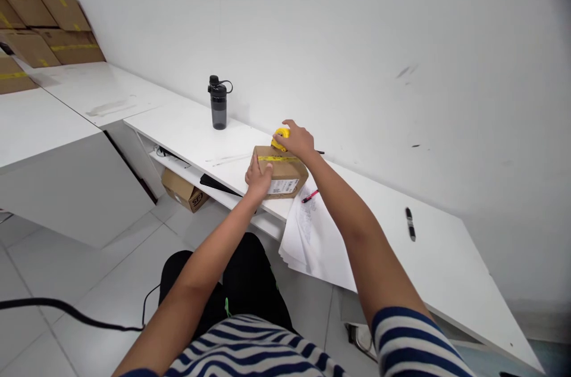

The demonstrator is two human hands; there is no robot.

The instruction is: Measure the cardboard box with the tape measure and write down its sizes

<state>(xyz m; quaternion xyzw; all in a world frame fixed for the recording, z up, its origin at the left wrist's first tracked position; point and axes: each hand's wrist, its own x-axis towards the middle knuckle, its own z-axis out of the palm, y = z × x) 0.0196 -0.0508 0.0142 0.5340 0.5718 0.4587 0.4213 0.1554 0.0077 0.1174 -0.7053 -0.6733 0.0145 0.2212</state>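
A small cardboard box [285, 170] with a strip of yellow tape and a white label sits on the white desk in front of me. My left hand [259, 178] grips its near left side, thumb and fingers spread over the corner. In my right hand [300, 139] is a yellow tape measure [280, 138], held at the far top edge of the box. The palm and some fingers of that hand are turned away from view. Beside the box, a red pen [310, 196] lies on sheets of paper [316, 240] that hang over the desk's front edge.
A dark shaker bottle [218, 104] stands by the wall, left of the box. A black marker [410, 224] lies on the desk's right part. Several taped cartons [66, 44] are stacked far left. Another carton [182, 189] sits beneath the desktop.
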